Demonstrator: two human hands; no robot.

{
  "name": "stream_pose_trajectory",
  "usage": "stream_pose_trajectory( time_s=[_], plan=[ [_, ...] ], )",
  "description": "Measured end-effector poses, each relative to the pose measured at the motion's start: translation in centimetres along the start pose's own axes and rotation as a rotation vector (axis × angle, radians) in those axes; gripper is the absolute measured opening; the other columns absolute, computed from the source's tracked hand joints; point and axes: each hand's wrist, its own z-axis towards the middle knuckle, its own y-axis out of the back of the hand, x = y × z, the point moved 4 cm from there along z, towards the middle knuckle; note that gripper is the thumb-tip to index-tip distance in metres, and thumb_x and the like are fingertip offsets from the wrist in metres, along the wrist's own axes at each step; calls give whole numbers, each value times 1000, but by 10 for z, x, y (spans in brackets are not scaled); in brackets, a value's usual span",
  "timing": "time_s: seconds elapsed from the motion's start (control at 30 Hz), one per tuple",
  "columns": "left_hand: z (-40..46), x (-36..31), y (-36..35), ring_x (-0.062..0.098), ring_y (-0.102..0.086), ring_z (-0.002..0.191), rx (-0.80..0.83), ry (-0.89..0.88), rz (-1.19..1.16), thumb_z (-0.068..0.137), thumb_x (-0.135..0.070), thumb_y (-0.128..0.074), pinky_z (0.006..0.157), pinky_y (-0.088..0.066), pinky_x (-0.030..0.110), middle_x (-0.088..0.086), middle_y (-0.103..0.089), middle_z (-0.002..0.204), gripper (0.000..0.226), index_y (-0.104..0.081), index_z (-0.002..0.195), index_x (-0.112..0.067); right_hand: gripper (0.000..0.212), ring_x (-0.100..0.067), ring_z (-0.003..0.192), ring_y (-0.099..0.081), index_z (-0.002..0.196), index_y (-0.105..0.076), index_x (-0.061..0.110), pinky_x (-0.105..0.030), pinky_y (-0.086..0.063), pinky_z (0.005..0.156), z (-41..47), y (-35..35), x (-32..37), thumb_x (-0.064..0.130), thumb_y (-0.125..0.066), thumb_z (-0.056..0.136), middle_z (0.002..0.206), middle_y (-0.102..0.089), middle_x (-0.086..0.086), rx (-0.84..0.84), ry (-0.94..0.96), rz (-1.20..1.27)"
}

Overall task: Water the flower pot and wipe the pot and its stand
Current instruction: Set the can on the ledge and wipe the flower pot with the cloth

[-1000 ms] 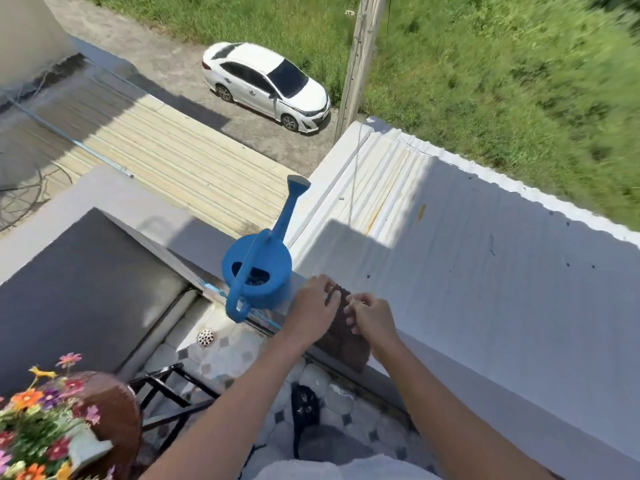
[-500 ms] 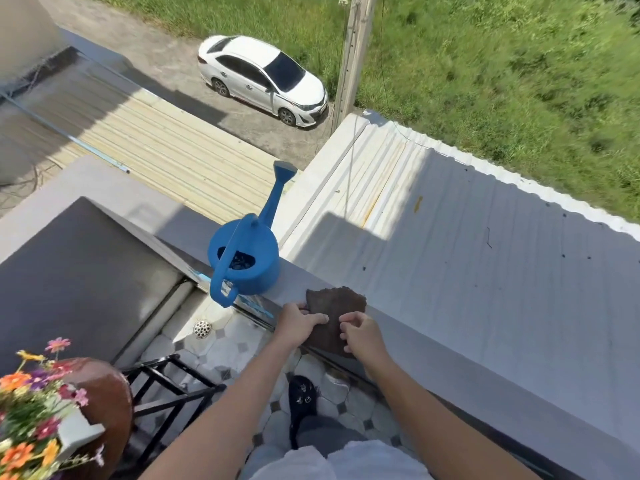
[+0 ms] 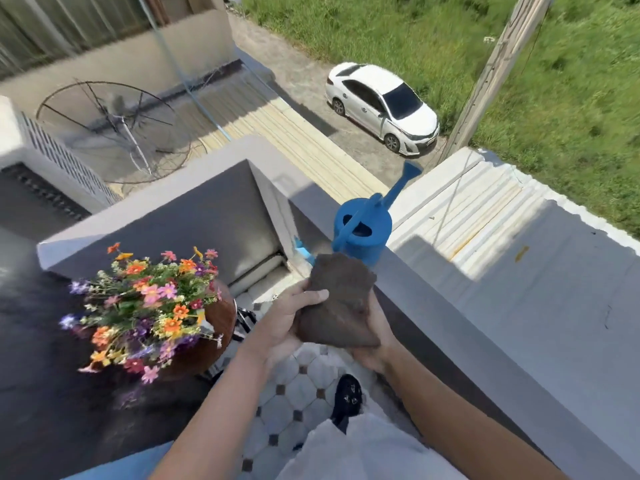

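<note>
A dark brown cloth point(image 3: 337, 299) is lifted clear of the grey ledge point(image 3: 450, 323). My left hand point(image 3: 287, 320) grips its left side with the thumb over the top. My right hand point(image 3: 372, 341) holds it from underneath on the right, mostly hidden by the cloth. A blue watering can point(image 3: 363, 230) stands on the ledge just behind the cloth, spout pointing away. To the left, a round brown flower pot point(image 3: 218, 327) holds many-coloured flowers point(image 3: 149, 306). A little of its black metal stand point(image 3: 244, 320) shows beside the pot.
The balcony floor point(image 3: 304, 386) has pale tiles with dark diamonds, and my black shoe point(image 3: 348, 396) stands on it. Beyond the ledge lies a white corrugated roof point(image 3: 519, 271). A white car point(image 3: 384, 105) and a pole point(image 3: 491, 74) are far below.
Both hands lifted the brown cloth off the ledge and brought it toward me. The view swung left, so the flower pot came into fuller view.
</note>
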Motion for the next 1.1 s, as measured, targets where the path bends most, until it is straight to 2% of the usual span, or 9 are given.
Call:
stream_pose_trajectory(
  time_s=[0.1, 0.17, 0.23, 0.37, 0.47, 0.63, 0.7, 0.93, 1.1],
  plan=[
    [-48, -6, 43, 29, -70, 93, -256, -143, -3, 82, 4, -63, 78, -61, 38, 20, -71, 109, 34, -62, 116, -3, 75, -31, 128, -55, 137, -56, 12, -49, -40, 111, -10, -36, -25, 69, -44, 91, 137, -59, -16, 42, 11, -138],
    [-78, -7, 72, 25, -71, 88, -479, -224, 141, 82, 6, -65, 73, -61, 38, 16, -71, 105, 36, -62, 114, -8, 70, -31, 114, -65, 130, -62, 10, -39, -59, 84, -22, -62, -43, 64, -36, 96, 127, -66, -16, 84, -19, -304],
    [-104, -4, 92, 26, -69, 93, -601, -267, 331, 81, 0, -71, 79, -60, 42, 17, -68, 110, 42, -60, 119, -15, 67, -28, 99, -72, 121, -67, 10, -31, -61, 64, -29, -81, -62, 63, -35, 96, 117, -71, -15, 104, -33, -465],
    [-139, 1, 97, 16, -63, 83, -543, -301, 599, 82, -15, -73, 79, -54, 31, 4, -63, 102, 36, -62, 115, -28, 78, -33, 117, -63, 132, -59, 9, -52, -49, 101, -31, -102, -95, 69, -28, 94, 126, -66, -18, 187, -59, -532],
    [-152, 5, 95, 20, -65, 80, -440, -320, 462, 90, -9, -64, 66, -53, 36, 10, -70, 110, 34, -60, 123, -16, 67, -35, 107, -66, 127, -64, 13, -50, -52, 92, -33, -116, -109, 61, -26, 99, 117, -69, -20, 256, -48, -559],
    [-153, 8, 123, 17, -62, 66, -674, -362, 332, 92, -10, -59, 54, -47, 33, 10, -73, 93, 19, -66, 109, -11, 36, -40, 97, -67, 116, -65, -2, -51, -50, 90, -17, -114, -116, 25, -66, 91, 112, -69, -27, 146, -11, -612],
    [-144, 7, 132, 13, -59, 58, -736, -340, 312, 92, -12, -58, 49, -42, 29, 5, -72, 84, 16, -68, 104, -11, 29, -42, 100, -67, 115, -65, -3, -54, -50, 94, -6, -109, -112, 14, -63, 92, 109, -71, -26, 54, -7, -608],
    [-70, -4, 156, 14, -44, 51, -815, -173, 271, 92, -16, -52, 47, -33, 27, 9, -67, 84, 17, -69, 94, -17, 18, -21, 71, -73, 110, -64, -1, -30, -58, 60, 41, -106, -87, 7, -57, 96, 89, -74, -15, -81, 15, -625],
    [-13, 5, 208, 17, -44, 52, -1047, 10, 87, 95, -19, -42, 47, -32, 27, 9, -66, 81, 22, -60, 92, -6, 24, -27, 92, -73, 114, -65, 7, -45, -60, 84, 92, -92, -74, 16, -66, 91, 102, -75, -12, -145, 11, -742]
  ],
)
